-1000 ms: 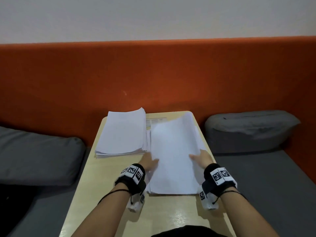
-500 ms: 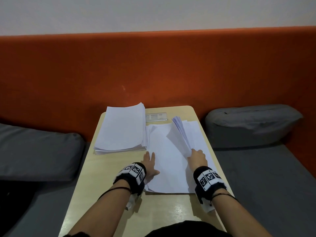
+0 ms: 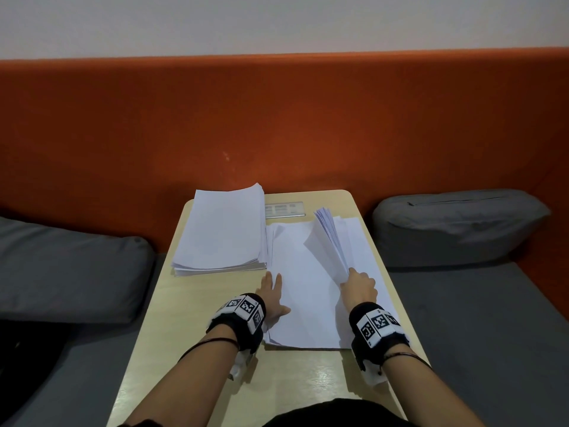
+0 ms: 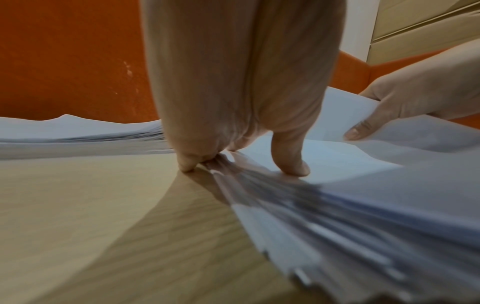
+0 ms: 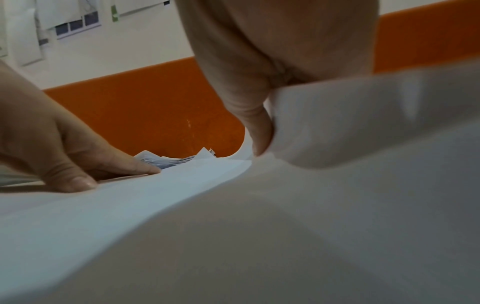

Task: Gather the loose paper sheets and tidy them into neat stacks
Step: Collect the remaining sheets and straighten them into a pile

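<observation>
A neat white paper stack (image 3: 223,229) lies at the table's far left. Beside it on the right spreads a looser pile of sheets (image 3: 301,291). My right hand (image 3: 357,286) grips a wad of sheets (image 3: 328,241) by its near end and holds it lifted and tilted above the pile's right half; my thumb (image 5: 261,131) presses against that wad (image 5: 363,123). My left hand (image 3: 272,292) lies flat on the pile's left edge, fingers straight, with the thumb (image 4: 291,158) on the top sheet and a fingertip (image 4: 185,162) on the wood.
The small light wooden table (image 3: 191,318) stands against an orange padded backrest (image 3: 277,118). A clear label holder (image 3: 284,209) lies at its far edge. Grey cushions (image 3: 61,275) (image 3: 455,223) flank it on a grey seat.
My right hand has lifted a wad of sheets off the flat pile and tilted it up. My left hand has slid to the pile's left edge and flattened there.
</observation>
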The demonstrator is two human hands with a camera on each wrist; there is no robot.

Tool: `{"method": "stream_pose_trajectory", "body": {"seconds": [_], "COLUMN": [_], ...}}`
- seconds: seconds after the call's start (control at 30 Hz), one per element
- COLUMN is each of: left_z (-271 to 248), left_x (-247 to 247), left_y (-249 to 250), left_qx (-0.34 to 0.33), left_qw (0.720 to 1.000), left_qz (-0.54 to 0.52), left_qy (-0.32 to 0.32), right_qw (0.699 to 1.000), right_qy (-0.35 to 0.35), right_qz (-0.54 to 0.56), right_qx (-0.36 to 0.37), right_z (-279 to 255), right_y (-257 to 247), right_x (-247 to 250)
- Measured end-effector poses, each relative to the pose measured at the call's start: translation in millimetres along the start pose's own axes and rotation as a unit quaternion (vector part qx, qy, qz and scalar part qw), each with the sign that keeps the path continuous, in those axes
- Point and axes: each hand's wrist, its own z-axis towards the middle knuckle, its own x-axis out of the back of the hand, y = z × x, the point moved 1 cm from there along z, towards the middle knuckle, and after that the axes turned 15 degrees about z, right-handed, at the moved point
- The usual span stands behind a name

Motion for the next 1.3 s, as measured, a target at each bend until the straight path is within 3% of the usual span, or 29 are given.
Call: {"method": "stream_pose_trajectory", "body": {"seconds": [0.43,0.77,0.87,1.0,1.1,1.13,1.17,1.27,1.3], "left_z": [5,5,8,9,8,6,2,-13,-16], "left_x": [-4,-7,-9,-11,-14,-13,-10,4,11], "left_y": [-4,-5,-6,-7,-9,-8,-5,0,0], "left_qx": [-0.005,-0.009,-0.010,-0.013,-0.015,-0.030,-0.074,-0.123,-0.119], "left_qw": [1.000,0.999,0.999,0.997,0.990,0.976,0.940,0.723,0.676], "left_qz": [-0.022,-0.035,-0.041,-0.061,-0.119,-0.190,-0.294,-0.614,-0.657], "left_qy": [0.003,0.019,0.024,0.038,0.069,0.106,0.155,0.291,0.311], "right_qw": [0.998,0.999,0.989,0.946,0.928,0.920,0.908,0.855,0.839], "right_qy": [0.013,0.031,0.027,-0.004,-0.037,-0.053,-0.071,-0.129,-0.133], "right_qz": [0.052,0.037,0.147,0.312,0.369,0.388,0.406,0.480,0.504], "right_qx": [-0.022,0.007,-0.010,-0.085,-0.017,0.028,0.073,0.148,0.155], "right_z": [-3,-9,-10,-7,-6,-9,-13,-27,-31], "right_y": [-1,-6,-5,2,6,6,5,3,3], "right_x": [3,0,3,17,34,44,56,93,102]}}
